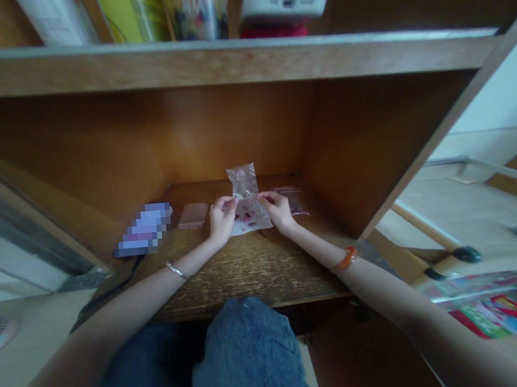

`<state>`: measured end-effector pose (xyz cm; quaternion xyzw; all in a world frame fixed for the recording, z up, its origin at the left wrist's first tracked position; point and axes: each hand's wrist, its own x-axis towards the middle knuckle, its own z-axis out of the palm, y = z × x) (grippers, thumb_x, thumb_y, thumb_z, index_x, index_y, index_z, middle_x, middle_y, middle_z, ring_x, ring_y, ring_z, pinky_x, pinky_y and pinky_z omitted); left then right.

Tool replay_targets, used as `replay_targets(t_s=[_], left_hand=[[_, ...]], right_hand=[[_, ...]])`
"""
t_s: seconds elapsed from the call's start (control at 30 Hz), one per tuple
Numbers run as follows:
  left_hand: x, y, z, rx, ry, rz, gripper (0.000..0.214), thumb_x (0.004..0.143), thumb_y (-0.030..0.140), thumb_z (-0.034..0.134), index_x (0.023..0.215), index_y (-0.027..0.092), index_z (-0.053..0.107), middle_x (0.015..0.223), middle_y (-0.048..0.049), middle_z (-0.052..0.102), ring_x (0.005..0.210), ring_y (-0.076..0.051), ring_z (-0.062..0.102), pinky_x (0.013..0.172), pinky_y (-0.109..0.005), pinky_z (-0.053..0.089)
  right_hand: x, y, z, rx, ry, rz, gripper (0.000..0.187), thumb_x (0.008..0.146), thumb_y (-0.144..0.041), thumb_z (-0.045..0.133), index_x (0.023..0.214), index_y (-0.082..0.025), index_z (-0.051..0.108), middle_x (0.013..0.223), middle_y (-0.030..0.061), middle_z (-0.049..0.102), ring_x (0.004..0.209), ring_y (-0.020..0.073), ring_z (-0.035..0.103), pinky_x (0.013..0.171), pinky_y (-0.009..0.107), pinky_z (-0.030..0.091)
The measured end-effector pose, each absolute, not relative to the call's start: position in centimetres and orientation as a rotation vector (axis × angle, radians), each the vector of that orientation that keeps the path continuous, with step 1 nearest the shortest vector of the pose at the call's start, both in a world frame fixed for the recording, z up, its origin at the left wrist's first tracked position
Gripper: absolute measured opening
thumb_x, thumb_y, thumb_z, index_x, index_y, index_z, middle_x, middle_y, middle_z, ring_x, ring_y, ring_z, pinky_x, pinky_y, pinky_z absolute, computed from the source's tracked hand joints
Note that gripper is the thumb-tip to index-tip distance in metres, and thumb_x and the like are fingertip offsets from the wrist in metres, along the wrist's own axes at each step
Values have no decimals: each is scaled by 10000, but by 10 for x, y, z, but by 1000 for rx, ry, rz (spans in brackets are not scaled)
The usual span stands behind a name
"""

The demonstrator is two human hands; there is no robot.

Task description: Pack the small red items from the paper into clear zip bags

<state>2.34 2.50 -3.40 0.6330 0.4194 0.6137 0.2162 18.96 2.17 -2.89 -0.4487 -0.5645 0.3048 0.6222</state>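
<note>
One clear plastic bag [243,183] is pinched between both hands, its lower edge resting near the shelf [247,272] – the left hand [221,218] grips its left side, the right hand [279,210] its right. One packet [193,215] is lying left of the hands, another packet [292,198] right – and one pixelated object [145,229] lies further left.

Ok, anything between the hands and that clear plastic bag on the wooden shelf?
Nothing visible: the left hand and the right hand are both directly on the clear plastic bag with pink print, one at each side.
</note>
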Motion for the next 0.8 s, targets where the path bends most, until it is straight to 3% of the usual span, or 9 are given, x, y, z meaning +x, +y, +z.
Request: replay_targets(t_s=[0.17,0.37,0.63,0.8], left_hand=[[19,21,-31,1768,1166,1712,210,851,387,585,816,186,632,809,-34,659,766,-165,611,710,-269,477],[16,19,-26,1580,1135,1584,224,819,430,599,828,206,608,698,16,612,490,-103,513,452,-214,413],[19,15,-22,1683,1080,1546,258,805,458,602,786,201,611,710,-3,633,649,-139,584,584,-224,461],[18,14,-22,1691,1094,1573,282,800,469,613,751,192,630,671,-9,629,611,-148,578,572,-244,457]], right_hand=[[187,21,-30,-1011,-1255,824,265,707,-395,663,811,-153,684,827,64,707,749,182,638,737,322,501],[184,19,-30,-988,-1321,825,250,712,-384,671,822,-162,700,841,57,713,764,179,633,753,318,488],[184,14,-27,-981,-1401,763,244,725,-398,659,798,-167,690,806,49,699,763,181,619,742,310,481],[183,13,-26,-984,-1408,821,232,726,-389,661,804,-174,694,803,40,703,754,170,630,748,304,483]])
